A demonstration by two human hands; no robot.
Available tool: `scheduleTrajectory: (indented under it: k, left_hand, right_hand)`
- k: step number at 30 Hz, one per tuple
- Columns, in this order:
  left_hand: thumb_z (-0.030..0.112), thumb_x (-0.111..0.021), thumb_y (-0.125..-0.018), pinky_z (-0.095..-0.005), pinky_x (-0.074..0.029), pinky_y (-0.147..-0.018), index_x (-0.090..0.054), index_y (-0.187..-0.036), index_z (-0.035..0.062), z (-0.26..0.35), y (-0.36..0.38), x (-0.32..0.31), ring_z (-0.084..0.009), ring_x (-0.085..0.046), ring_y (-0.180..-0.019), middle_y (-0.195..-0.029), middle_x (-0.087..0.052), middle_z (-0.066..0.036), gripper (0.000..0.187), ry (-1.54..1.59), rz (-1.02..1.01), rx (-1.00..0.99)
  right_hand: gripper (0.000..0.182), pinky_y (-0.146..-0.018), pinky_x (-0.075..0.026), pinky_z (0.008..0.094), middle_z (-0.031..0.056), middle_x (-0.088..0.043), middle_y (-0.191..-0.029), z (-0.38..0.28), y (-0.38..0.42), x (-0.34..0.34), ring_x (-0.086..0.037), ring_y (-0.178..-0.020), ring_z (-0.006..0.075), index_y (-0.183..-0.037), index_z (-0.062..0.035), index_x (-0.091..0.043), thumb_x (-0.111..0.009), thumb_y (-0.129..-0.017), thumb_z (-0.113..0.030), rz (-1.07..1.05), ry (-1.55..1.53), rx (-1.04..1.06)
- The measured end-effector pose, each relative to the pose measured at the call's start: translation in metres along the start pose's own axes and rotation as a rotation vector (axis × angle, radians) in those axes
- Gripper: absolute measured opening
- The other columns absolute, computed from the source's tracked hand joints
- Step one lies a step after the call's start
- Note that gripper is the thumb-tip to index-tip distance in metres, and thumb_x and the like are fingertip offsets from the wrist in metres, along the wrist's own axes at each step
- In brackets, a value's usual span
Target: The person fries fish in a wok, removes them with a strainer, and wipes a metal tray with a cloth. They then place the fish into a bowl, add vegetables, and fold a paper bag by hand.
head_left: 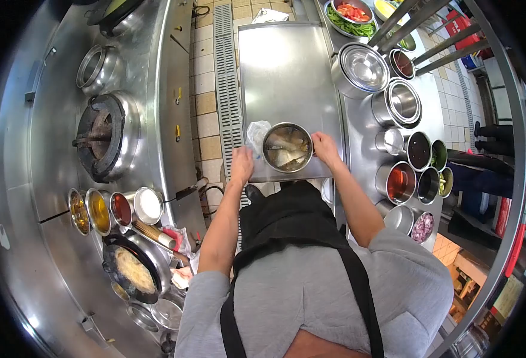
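A round metal pot (287, 124) stands near the front edge of the steel work table (290, 65). Pieces of fish (287, 156) in brownish liquid fill it. On the pot's right side, my right hand (325, 147) has its fingers closed at the rim. My left hand (242, 163) is left of the pot at the table's edge, slightly smeared by motion. Beside its fingers lies a crumpled clear plastic bag (256, 132), against the pot's left side.
To the left runs a steel range with a wok burner (100, 138), a wok of pale food (135, 269) and pots of oil (99, 212). Several metal pots line the right counter, one with red liquid (399, 182). Another person's dark clothing (475, 182) shows at far right.
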State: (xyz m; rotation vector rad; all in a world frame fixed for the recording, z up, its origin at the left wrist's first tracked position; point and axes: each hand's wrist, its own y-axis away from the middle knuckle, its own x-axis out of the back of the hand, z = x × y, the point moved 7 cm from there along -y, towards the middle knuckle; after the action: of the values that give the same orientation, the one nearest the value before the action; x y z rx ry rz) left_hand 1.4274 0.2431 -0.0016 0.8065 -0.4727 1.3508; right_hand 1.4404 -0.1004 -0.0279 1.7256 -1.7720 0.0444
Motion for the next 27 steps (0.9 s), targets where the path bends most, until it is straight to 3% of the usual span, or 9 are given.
scheduleTrajectory:
  k: [2,5,6,9,12,16,19,23,27]
  left_hand:
    - [0.018,-0.050,-0.105,-0.0523,-0.045,-0.103,-0.059,-0.132,0.0029,0.002,0.008,-0.025,-0.0489,-0.056,-0.115,-0.122,-0.057,-0.029,0.032,0.017,-0.103,-0.097]
    - [0.015,-0.048,-0.106,-0.0497,-0.051,-0.099,-0.058,-0.133,0.0017,-0.003,0.023,-0.075,-0.0464,-0.057,-0.115,-0.123,-0.058,-0.027,0.032,0.515,-0.326,0.132]
    - [0.010,-0.046,-0.106,-0.0449,-0.060,-0.088,-0.055,-0.139,0.0034,-0.043,0.015,-0.110,-0.0394,-0.063,-0.111,-0.128,-0.059,-0.022,0.035,0.393,-0.322,0.002]
    - [0.009,-0.046,-0.106,-0.0402,-0.064,-0.079,-0.050,-0.145,0.0075,-0.010,0.044,-0.105,-0.0312,-0.069,-0.107,-0.127,-0.062,-0.016,0.039,0.929,-0.438,0.377]
    - [0.009,-0.048,-0.105,-0.0395,-0.064,-0.076,-0.047,-0.146,0.0076,-0.010,0.064,-0.102,-0.0273,-0.072,-0.099,-0.122,-0.064,-0.014,0.041,1.030,-0.487,0.519]
    - [0.011,-0.054,-0.103,-0.0357,-0.063,-0.070,-0.049,-0.138,0.0008,-0.008,0.075,-0.077,-0.0252,-0.074,-0.085,-0.114,-0.065,-0.014,0.036,1.012,-0.295,0.587]
    - [0.012,-0.058,-0.101,-0.0351,-0.062,-0.066,-0.052,-0.133,0.0007,-0.010,0.081,-0.055,-0.0240,-0.074,-0.079,-0.110,-0.064,-0.013,0.034,0.861,-0.205,0.511]
    - [0.012,-0.060,-0.100,-0.0303,-0.055,-0.054,-0.056,-0.122,0.0013,-0.041,0.101,-0.036,-0.0184,-0.071,-0.069,-0.103,-0.064,-0.010,0.025,0.800,-0.037,0.506]
    - [0.014,-0.062,-0.097,-0.0303,-0.053,-0.051,-0.059,-0.116,0.0001,-0.102,0.154,-0.035,-0.0176,-0.068,-0.064,-0.092,-0.066,-0.009,0.024,0.766,-0.069,0.542]
  right_hand:
    - [0.030,-0.055,-0.054,0.0309,0.0067,-0.068,-0.078,-0.011,0.028,0.000,-0.064,-0.062,0.0146,-0.117,-0.0003,-0.070,-0.058,-0.104,-0.024,0.024,-0.098,0.005]
    - [0.029,-0.052,-0.053,0.0294,0.0059,-0.066,-0.076,-0.016,0.050,-0.001,-0.062,-0.057,0.0127,-0.120,0.0005,-0.068,-0.057,-0.105,-0.022,0.070,-0.164,0.010]
    - [0.029,-0.051,-0.053,0.0293,0.0059,-0.066,-0.075,-0.017,0.052,0.000,-0.061,-0.057,0.0125,-0.120,0.0006,-0.068,-0.057,-0.105,-0.022,0.078,-0.166,0.011]
    - [0.028,-0.051,-0.053,0.0291,0.0061,-0.064,-0.076,-0.020,0.067,0.003,-0.061,-0.057,0.0120,-0.120,0.0011,-0.066,-0.056,-0.106,-0.021,0.074,-0.231,-0.039]
    - [0.028,-0.051,-0.055,0.0291,0.0064,-0.063,-0.078,-0.006,0.082,-0.001,-0.063,-0.059,0.0130,-0.120,0.0003,-0.064,-0.055,-0.107,-0.022,0.048,-0.373,-0.089]
    - [0.029,-0.052,-0.056,0.0294,0.0061,-0.063,-0.081,0.000,0.105,-0.007,-0.065,-0.063,0.0151,-0.121,-0.0023,-0.062,-0.054,-0.108,-0.027,-0.029,-0.740,-0.260]
    - [0.030,-0.053,-0.056,0.0291,0.0055,-0.063,-0.081,0.027,0.126,-0.017,-0.065,-0.063,0.0158,-0.120,-0.0037,-0.062,-0.055,-0.108,-0.030,-0.057,-0.760,-0.403]
    - [0.026,-0.053,-0.056,0.0297,0.0054,-0.062,-0.080,0.049,0.154,-0.047,-0.065,-0.063,0.0156,-0.116,-0.0032,-0.063,-0.059,-0.102,-0.025,-0.267,-0.454,-0.425]
    - [0.023,-0.049,-0.056,0.0307,0.0094,-0.068,-0.083,0.045,0.177,-0.090,-0.068,-0.063,0.0165,-0.109,-0.0004,-0.068,-0.061,-0.099,-0.019,-0.549,0.011,-0.295]
